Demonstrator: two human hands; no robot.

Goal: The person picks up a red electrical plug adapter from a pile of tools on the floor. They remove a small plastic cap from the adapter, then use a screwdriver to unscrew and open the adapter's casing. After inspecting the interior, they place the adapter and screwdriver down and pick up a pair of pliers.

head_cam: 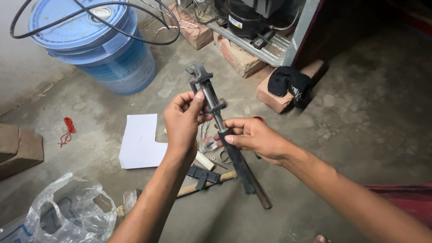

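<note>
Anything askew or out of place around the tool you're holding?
Nothing looks broken. Both hands, left and right, hold the long metal tool clear of the floor. Oddities nearby: a black cloth draped over a brick, a black cable looped loosely over the blue bucket, and a hammer and small parts scattered under the hands.

One blue bucket [96, 42], three bricks [240, 56], one hammer [180, 189].

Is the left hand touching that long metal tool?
Touching. The head view shows the left hand with its thumb and fingers wrapped on the metal tool.
</note>
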